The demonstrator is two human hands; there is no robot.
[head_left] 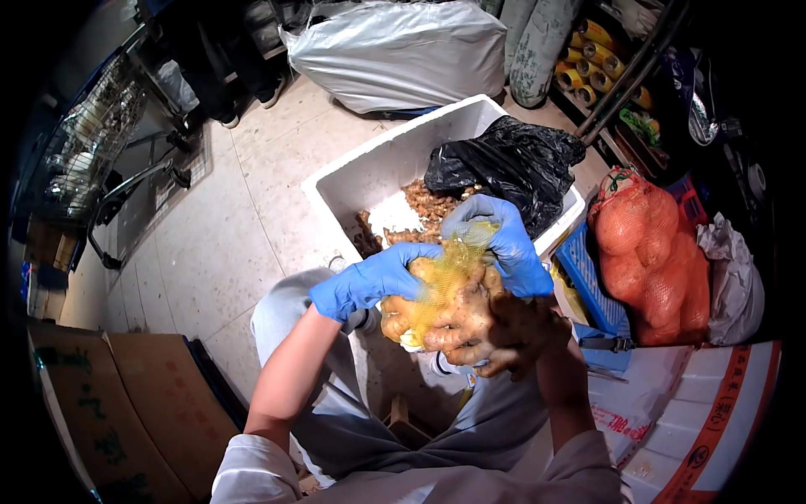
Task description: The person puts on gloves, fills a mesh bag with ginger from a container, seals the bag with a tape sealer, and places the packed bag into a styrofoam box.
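Observation:
A large, knobbly piece of ginger [470, 323] is held up above my lap, with yellow mesh netting [457, 265] stretched over part of it. My left hand [378, 281], in a blue glove, grips the ginger and netting from the left side. On the upper right, my right hand [504, 244], also gloved in blue, pinches the gathered end of the netting. Just beyond my hands is a white foam box [361, 168] with smaller ginger pieces [428, 206] inside. A black plastic bag [508, 164] lies over its right part.
Red mesh sacks of onions [651, 252] stand at right beside a blue crate [592, 281]. Cardboard boxes [168, 403] are at lower left. A wire cart [101, 134] and another person's legs [210, 59] are at upper left. Behind the box lies a white sack [403, 55].

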